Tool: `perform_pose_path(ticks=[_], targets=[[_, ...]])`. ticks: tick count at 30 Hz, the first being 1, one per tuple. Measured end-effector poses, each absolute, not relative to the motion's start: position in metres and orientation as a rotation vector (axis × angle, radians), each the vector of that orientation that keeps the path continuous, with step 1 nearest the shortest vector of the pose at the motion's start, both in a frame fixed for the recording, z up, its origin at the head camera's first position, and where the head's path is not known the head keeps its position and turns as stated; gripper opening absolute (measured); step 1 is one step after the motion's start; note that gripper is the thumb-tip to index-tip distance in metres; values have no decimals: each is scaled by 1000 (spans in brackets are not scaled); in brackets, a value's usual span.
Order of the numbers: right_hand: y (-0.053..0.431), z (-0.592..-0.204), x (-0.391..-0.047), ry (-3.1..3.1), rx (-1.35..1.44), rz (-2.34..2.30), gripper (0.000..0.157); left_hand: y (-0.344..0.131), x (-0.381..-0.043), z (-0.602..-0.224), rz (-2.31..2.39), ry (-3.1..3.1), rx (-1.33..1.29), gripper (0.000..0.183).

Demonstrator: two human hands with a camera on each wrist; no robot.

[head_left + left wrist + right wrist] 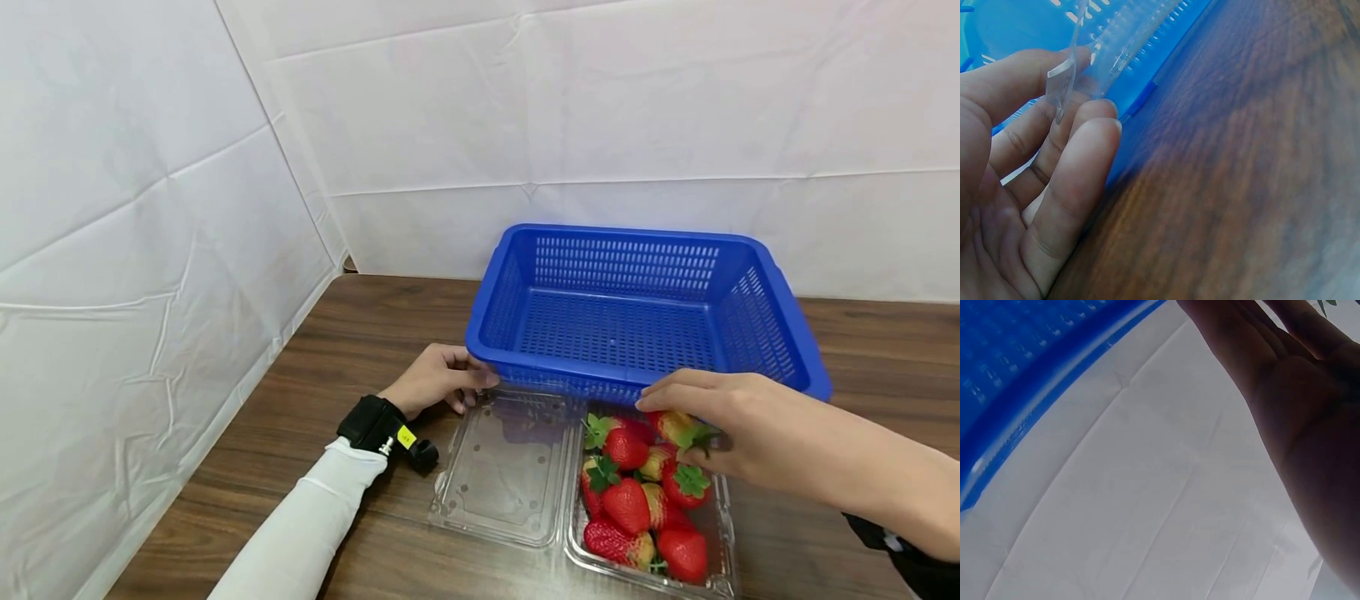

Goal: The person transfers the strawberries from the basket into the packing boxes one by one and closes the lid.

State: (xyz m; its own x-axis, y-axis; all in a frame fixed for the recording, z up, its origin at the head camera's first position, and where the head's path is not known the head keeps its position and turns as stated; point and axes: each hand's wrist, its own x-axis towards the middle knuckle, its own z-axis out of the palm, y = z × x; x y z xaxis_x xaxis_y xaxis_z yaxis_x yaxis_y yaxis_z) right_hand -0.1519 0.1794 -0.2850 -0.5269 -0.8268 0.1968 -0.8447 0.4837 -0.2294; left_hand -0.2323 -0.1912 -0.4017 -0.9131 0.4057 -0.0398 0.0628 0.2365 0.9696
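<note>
A clear plastic clamshell box lies unfolded near the front of the table, its flat lid (498, 487) on the left. My left hand (442, 379) pinches the far left corner of that lid; the plastic edge (1063, 84) runs between thumb and fingers in the left wrist view. Several red strawberries (626, 504) with green leaves fill the box's right half (726, 533). Over its far end, my right hand (738, 421) grips one strawberry (677, 427) by thumb and fingers, its leaves pointing toward the palm. In the right wrist view, the fingertips lie out of frame.
Directly behind the clamshell stands a blue plastic basket (611, 321) with slotted walls and nothing inside. The wooden table (315, 425) extends to both sides. White sheeting (622, 117) hangs behind and along the left.
</note>
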Motion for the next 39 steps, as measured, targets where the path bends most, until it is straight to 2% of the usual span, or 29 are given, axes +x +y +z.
perform_pose_path(ticks=[8,21,39], targets=[[174,-292,-154,-2826,1465,432,60,-191,-232,-402,1724,2231,436,23],[170,-305,-161,-2773,1489,394,47,-192,-233,-402,1723,2226,437,23],[164,-313,-161,-2836,1456,365,43,-192,-231,-401,1738,2206,435,22]])
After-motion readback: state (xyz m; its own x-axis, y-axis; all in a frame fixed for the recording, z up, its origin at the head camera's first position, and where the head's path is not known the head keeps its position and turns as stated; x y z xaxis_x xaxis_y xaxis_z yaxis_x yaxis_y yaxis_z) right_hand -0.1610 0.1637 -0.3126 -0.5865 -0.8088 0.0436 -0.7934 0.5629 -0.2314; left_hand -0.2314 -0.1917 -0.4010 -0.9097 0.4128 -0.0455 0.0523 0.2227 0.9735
